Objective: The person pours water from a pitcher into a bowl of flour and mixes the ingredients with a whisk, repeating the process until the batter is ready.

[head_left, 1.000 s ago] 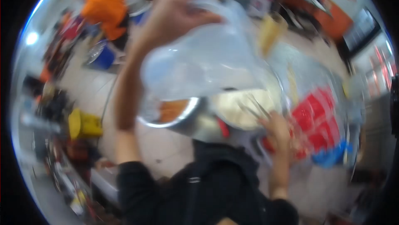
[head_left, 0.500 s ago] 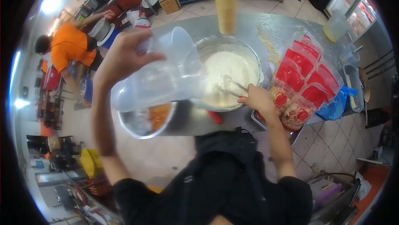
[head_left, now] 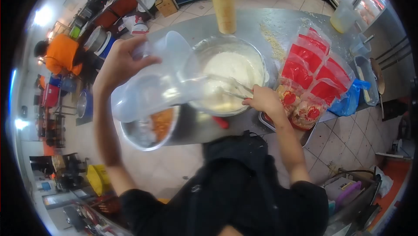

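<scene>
My left hand (head_left: 124, 64) grips a translucent plastic pitcher (head_left: 159, 88) by its handle. The pitcher is tipped on its side, its mouth towards a large metal bowl (head_left: 265, 64) of pale, creamy batter (head_left: 233, 68). My right hand (head_left: 263, 99) is closed on metal tongs (head_left: 237, 93), whose two thin arms reach into the batter; their tips are blurred. Partly beneath the pitcher is a second metal bowl (head_left: 150, 148), holding something orange and something whitish. Right of the batter stand clear bags with red labels (head_left: 307, 59) and a pale filling.
A roll of yellowish film (head_left: 224, 9) stands upright behind the batter bowl on the steel table (head_left: 252, 18). Crumbs lie to its right. A red handle (head_left: 220, 122) shows at the near edge. A blue bag (head_left: 350, 101) is at right; a person in orange (head_left: 63, 53) is far left.
The view has shifted slightly. The pitcher stays tilted at the bowl's left side, and the tongs have moved a little within the batter. The person in orange has changed posture.
</scene>
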Available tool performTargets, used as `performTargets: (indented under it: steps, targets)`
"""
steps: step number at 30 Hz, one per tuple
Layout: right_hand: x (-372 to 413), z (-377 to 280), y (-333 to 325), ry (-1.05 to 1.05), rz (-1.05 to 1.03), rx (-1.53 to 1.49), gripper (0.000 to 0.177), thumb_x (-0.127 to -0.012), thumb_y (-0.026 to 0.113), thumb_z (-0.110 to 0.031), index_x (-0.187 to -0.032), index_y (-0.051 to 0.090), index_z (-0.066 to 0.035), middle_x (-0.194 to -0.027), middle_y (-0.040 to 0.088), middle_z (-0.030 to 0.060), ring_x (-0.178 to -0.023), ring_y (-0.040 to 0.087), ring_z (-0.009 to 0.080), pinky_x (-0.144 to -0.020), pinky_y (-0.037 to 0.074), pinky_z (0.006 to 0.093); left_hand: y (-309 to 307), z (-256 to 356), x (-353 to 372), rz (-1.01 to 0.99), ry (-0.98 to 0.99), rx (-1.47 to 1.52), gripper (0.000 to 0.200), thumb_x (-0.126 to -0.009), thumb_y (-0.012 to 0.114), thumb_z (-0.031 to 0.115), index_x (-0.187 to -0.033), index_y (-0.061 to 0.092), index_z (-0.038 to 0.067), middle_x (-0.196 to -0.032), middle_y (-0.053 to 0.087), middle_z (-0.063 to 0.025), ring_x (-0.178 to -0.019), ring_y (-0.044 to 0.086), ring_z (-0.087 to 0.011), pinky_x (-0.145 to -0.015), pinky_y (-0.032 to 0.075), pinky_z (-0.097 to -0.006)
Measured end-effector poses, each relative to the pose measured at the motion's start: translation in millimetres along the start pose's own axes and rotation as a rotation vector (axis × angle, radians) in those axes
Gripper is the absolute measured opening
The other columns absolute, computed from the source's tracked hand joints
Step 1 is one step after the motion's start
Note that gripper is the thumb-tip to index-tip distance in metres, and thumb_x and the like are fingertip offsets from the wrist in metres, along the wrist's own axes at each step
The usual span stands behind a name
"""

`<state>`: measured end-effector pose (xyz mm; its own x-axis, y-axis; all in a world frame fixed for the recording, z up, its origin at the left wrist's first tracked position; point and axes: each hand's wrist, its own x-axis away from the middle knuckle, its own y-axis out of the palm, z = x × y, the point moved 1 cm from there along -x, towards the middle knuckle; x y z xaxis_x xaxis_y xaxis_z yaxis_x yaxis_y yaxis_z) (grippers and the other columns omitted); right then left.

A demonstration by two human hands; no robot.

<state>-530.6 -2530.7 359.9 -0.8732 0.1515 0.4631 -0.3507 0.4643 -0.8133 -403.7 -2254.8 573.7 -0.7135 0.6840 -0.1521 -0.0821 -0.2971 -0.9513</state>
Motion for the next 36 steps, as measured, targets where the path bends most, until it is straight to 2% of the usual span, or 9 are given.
performTargets:
  steps: [2,16,22,28,32,33,34,35,36]
  targets:
    - [0.3,-0.3,-0.3,0.007,0.021,-0.005,0.054,-0.070,0.067,-0.041,-0.102,0.055,0.001,-0.095,0.062,0.0204,-0.092,0.059,0.0334,-0.080,0.046,0.0411,-0.7,0.7,1.5,0.029,0.007,0.032,0.036,-0.067,0.076,0.022,-0.086,0.058,-0.003,-0.059,0.049,-0.0075,-0.052,0.041,-0.0124,-0.050,0.037,-0.0276]
    - [-6.8,13.2,-34.4,-0.065,0.098,0.149,0.045,-0.069,0.067,-0.039,-0.086,0.063,0.003,-0.086,0.062,0.0229,-0.083,0.061,0.0349,-0.074,0.048,0.0414,-30.8,-50.4,54.8,0.461,-0.242,0.272,0.027,-0.074,0.072,0.018,-0.091,0.062,0.001,-0.062,0.053,0.0039,-0.049,0.043,-0.0012,-0.043,0.035,-0.0174]
    - [-23.6,3.3,-47.6,0.021,0.104,0.377,0.025,-0.072,0.058,-0.019,-0.085,0.064,0.000,-0.086,0.062,0.0215,-0.082,0.062,0.0332,-0.073,0.049,0.0410,-39.7,-61.8,84.8,0.680,-0.251,0.437,0.033,-0.073,0.073,0.020,-0.095,0.061,-0.002,-0.059,0.050,0.0048,-0.044,0.038,-0.0007,-0.039,0.028,-0.0159]
    - [-30.3,-16.8,-17.0,-0.181,-0.113,0.512,0.033,-0.073,0.059,-0.030,-0.085,0.064,0.001,-0.084,0.063,0.0208,-0.080,0.062,0.0355,-0.073,0.049,0.0422,-39.8,-62.3,107.0,0.824,-0.265,0.368,0.040,-0.074,0.073,0.031,-0.096,0.062,-0.001,-0.061,0.053,0.0027,-0.045,0.040,-0.0013,-0.041,0.029,-0.0163]
    - [-48.3,-41.4,11.7,-0.286,-0.039,0.510,0.027,-0.076,0.053,-0.023,-0.085,0.063,0.000,-0.084,0.062,0.0219,-0.081,0.061,0.0358,-0.073,0.050,0.0416,-27.9,-72.5,109.1,0.908,-0.265,0.373,0.027,-0.074,0.072,0.026,-0.089,0.065,0.006,-0.066,0.059,0.0021,-0.049,0.047,-0.0058,-0.046,0.038,-0.0192]
    - [-68.3,-32.1,26.4,-0.506,0.059,0.522,0.026,-0.078,0.052,-0.023,-0.088,0.061,0.000,-0.082,0.062,0.0201,-0.077,0.061,0.0348,-0.066,0.049,0.0439,-28.4,-38.7,98.5,0.697,-0.108,1.036,0.019,-0.083,0.058,0.014,-0.095,0.061,-0.001,-0.079,0.062,-0.0077,-0.071,0.063,-0.0166,-0.061,0.052,-0.0239]
    - [-93.0,-12.9,41.6,-0.807,0.149,0.446,0.032,-0.080,0.054,-0.033,-0.085,0.061,-0.002,-0.072,0.059,0.0216,-0.069,0.059,0.0371,-0.060,0.046,0.0462,-18.6,-40.4,114.3,0.722,-0.143,0.980,0.027,-0.078,0.062,0.020,-0.094,0.061,-0.001,-0.083,0.061,-0.0105,-0.075,0.061,-0.0192,-0.066,0.051,-0.0259]
    - [-127.1,-1.3,50.2,-0.844,0.093,0.490,0.033,-0.081,0.054,-0.034,-0.084,0.060,-0.002,-0.069,0.058,0.0209,-0.067,0.059,0.0360,-0.057,0.045,0.0457,-8.1,-34.2,119.8,0.872,-0.209,0.784,0.036,-0.072,0.066,0.026,-0.093,0.060,-0.002,-0.087,0.060,-0.0133,-0.080,0.060,-0.0218,-0.070,0.049,-0.0278]
    - [-127.3,-14.0,42.8,-0.624,0.063,0.358,0.035,-0.082,0.053,-0.035,-0.080,0.061,-0.001,-0.069,0.059,0.0206,-0.065,0.059,0.0351,-0.057,0.045,0.0444,-0.9,-37.9,115.5,1.066,-0.285,0.488,0.044,-0.067,0.069,0.033,-0.092,0.060,-0.003,-0.091,0.059,-0.0161,-0.085,0.058,-0.0244,-0.075,0.047,-0.0298]
